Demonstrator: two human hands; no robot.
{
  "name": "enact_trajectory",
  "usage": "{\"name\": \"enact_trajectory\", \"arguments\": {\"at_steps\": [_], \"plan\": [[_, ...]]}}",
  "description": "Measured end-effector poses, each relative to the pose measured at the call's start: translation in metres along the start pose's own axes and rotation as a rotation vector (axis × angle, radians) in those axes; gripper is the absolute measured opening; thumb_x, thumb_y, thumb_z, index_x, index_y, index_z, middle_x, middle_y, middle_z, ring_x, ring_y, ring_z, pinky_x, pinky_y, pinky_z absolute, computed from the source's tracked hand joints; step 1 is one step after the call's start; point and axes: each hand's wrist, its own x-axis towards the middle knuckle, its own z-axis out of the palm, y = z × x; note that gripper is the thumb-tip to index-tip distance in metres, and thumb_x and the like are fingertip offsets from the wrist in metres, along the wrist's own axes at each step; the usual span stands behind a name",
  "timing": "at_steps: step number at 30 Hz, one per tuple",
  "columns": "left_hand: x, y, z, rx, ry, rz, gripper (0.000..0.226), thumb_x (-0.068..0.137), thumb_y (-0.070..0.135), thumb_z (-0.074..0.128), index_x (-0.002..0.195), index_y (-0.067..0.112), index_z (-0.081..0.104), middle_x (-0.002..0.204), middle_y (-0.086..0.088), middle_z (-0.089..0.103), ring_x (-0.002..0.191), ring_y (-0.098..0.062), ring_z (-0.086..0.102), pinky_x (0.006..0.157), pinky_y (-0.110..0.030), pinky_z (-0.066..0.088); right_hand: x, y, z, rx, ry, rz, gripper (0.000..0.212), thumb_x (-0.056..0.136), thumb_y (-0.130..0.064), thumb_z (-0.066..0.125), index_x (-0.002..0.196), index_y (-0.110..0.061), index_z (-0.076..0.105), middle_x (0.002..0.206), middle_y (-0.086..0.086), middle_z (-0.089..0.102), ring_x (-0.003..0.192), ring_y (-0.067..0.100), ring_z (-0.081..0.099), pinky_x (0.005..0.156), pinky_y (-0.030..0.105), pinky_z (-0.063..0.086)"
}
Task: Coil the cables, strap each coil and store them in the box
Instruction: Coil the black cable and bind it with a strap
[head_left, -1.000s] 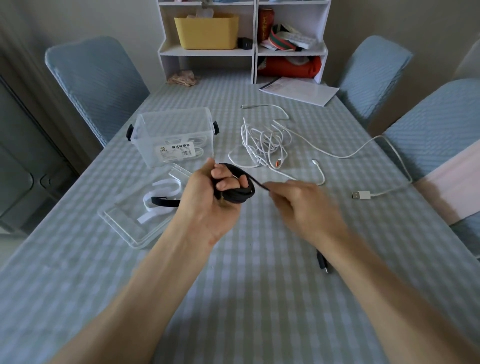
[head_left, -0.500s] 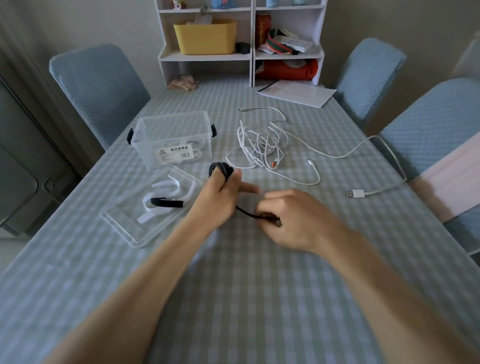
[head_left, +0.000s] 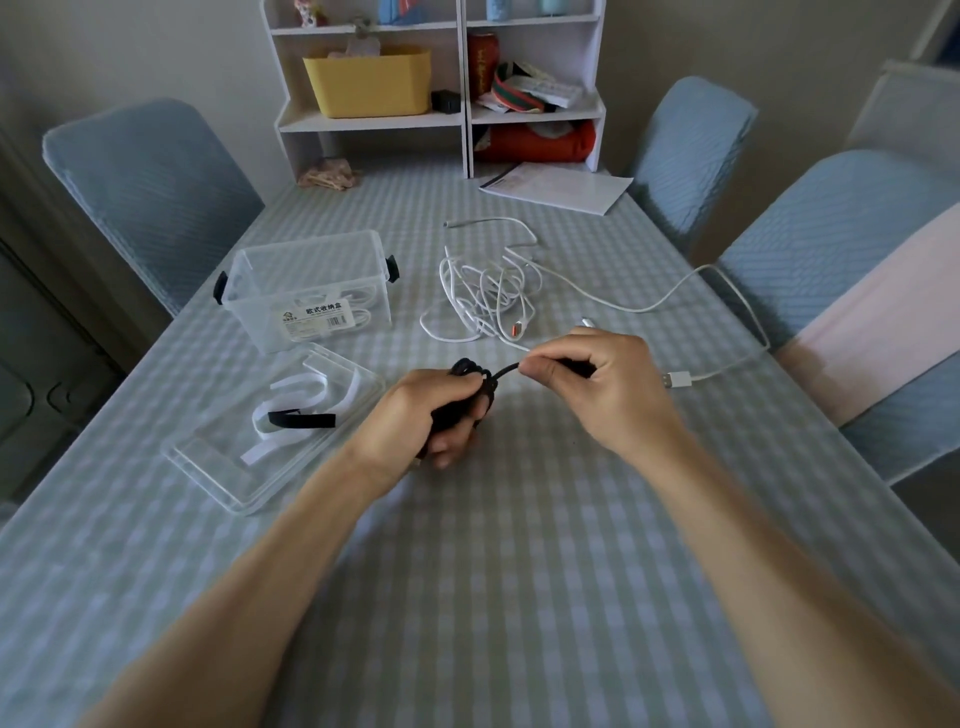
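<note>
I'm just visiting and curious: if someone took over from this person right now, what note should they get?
Left hand grips the black coil. Right hand pinches its free end.
Box open, with white coils already inside; lid beside it holds the straps.
White cables lie loose on the table.
Left: finish and strap the black coil, box it, then do the white cables.

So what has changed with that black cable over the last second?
The right hand has fed the loose tail of the black cable in: only a short stretch now runs from it to the coil gripped in the left hand. Both hands kept their hold. The clear box, its lid, the straps and the white cables stayed put.
</note>
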Motion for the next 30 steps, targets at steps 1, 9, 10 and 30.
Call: {"name": "enact_trajectory", "arguments": {"at_steps": [1,9,10,30], "plan": [[-0.001,0.0,0.0,-0.024,-0.015,0.009,0.03,0.085,0.027,0.052,0.06,0.011,0.05,0.04,-0.004,0.029,0.037,-0.019,0.028,0.051,-0.027,0.037,0.0,0.002,0.0,0.006,-0.004,0.014,0.004,0.084,-0.024,0.078,0.086,-0.02,0.079,0.078,-0.005,0.072,0.073,0.012,0.064,0.067,0.024,0.048],[-0.005,0.001,0.006,-0.342,0.025,-0.091,0.031,0.083,0.027,0.059,0.058,0.015,0.045,0.035,0.001,0.026,0.032,-0.014,0.023,0.07,-0.03,0.047,-0.006,0.003,0.014,-0.023,-0.164,0.061,0.011,0.092,-0.016,0.068,0.088,-0.016,0.078,0.074,-0.01,0.071,0.072,0.003,0.064,0.066,0.013,0.044],[-0.004,0.001,0.006,-0.414,0.046,-0.111,0.03,0.085,0.027,0.056,0.061,0.015,0.044,0.036,0.002,0.025,0.032,-0.013,0.022,0.07,-0.029,0.046,-0.006,0.001,0.015,-0.034,-0.192,0.071,0.013,0.093,-0.016,0.065,0.089,-0.017,0.077,0.075,-0.01,0.072,0.074,0.002,0.066,0.067,0.012,0.044],[-0.003,-0.002,0.016,-0.35,0.1,-0.032,0.038,0.091,0.02,0.052,0.055,0.015,0.039,0.034,0.001,0.023,0.032,-0.014,0.021,0.063,-0.026,0.047,-0.009,-0.018,0.023,-0.212,-0.319,0.104,0.039,0.093,-0.044,0.056,0.065,-0.02,0.066,0.056,0.003,0.061,0.054,0.014,0.055,0.055,0.038,0.046]]}}
